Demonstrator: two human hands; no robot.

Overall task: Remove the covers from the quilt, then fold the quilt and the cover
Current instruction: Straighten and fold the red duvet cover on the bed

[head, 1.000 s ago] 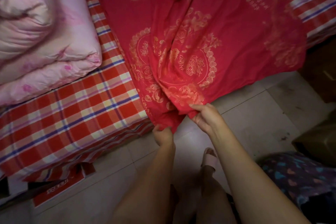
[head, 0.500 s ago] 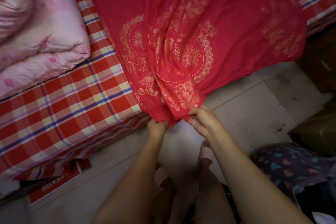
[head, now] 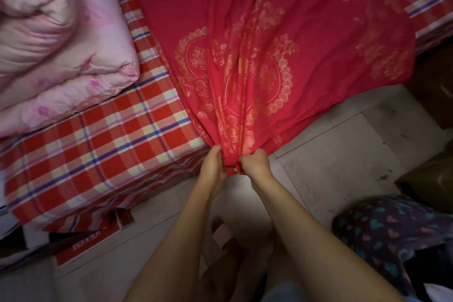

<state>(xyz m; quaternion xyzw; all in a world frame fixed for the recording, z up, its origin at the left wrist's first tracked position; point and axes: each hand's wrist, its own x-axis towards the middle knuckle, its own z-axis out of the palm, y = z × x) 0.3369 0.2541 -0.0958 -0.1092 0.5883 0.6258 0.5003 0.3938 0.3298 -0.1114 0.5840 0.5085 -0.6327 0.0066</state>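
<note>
Both hands are bunching the near edge of the red cover (head: 257,56): left hand (head: 214,163) and right hand (head: 255,163) each clench a fistful, close together, just off the bed's (head: 98,144) near edge. The folded pink quilt (head: 54,51) sits at the bed's left.

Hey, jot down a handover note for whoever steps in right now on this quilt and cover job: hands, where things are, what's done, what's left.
Hands: the left hand grips the bunched near edge of the red cover; the right hand grips the same bunch, beside the left.
Cover: off the quilt, spread on the bed, near edge pulled past the bed's side, not folded.
The quilt: pink, folded, on the bed's left part.
Done: cover removed, quilt folded.
Left: fold the cover.
</note>
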